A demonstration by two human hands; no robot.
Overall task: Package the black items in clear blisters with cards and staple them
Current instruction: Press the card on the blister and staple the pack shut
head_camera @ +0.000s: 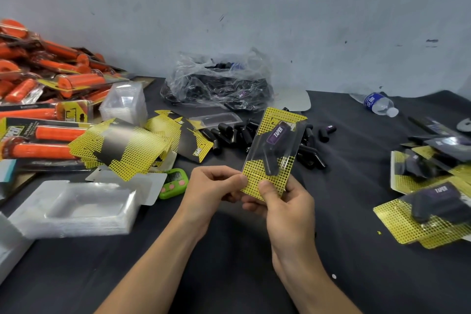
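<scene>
While both hands hold it up above the dark table (229, 275), the clear blister (293, 140) stands tilted, its top leaning away to the right. A black item (271, 158) with a purple label reading TAPER sits inside it, and a yellow dotted card (256, 181) lies behind.

The left hand (211, 186) has its fingers curled and pinches the card's lower left edge between thumb and forefinger. The right hand (283, 201) grips the bottom end, thumb pressed flat on the front and the other fingers wrapped behind.

Just beyond the pack lie loose black items (237, 132) in a heap, with a crumpled plastic bag (219, 81) of more behind them. To the left are a fanned stack of cards (119, 145) and nested empty blisters (76, 209) – a green timer (173, 182) sits between them and the hands. Packed orange grips (51, 84) pile up at far left. Finished packs (428, 214) lie at right, and a water bottle (379, 104) lies on its side near the wall.
</scene>
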